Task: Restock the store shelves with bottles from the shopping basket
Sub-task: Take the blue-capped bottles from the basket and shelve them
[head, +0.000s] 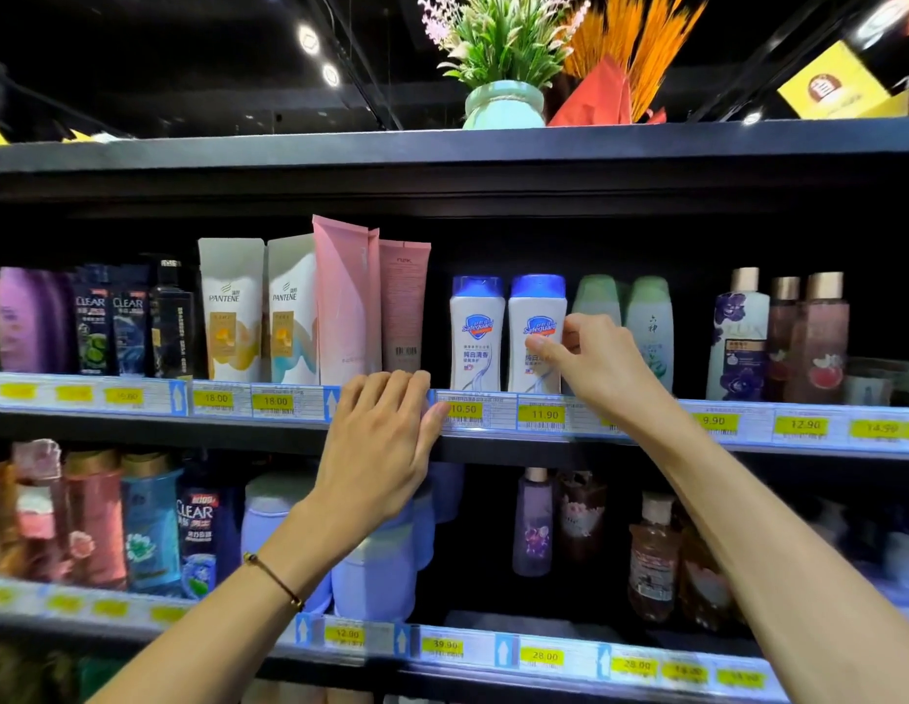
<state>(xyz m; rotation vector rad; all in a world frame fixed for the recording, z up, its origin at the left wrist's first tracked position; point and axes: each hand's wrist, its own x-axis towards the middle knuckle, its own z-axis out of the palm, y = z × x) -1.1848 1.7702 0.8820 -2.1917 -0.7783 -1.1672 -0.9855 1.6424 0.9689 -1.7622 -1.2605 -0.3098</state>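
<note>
**A white plastic bottle with a blue cap [536, 317] is held at the front edge of the black middle shelf [493, 429].**

In the head view, the bottle is seen upright, its long axis vertical, just beside a matching bottle [477, 337] on its left and a green-capped bottle [597, 297] on its right. It is pinched by the right hand [602, 368], thumb laid across the label and fingers curled round its right side. The left hand [386, 439] is hooked over the shelf's front edge further left, with no bottle held. The right hand is judged nearer for any final nudge.
</note>
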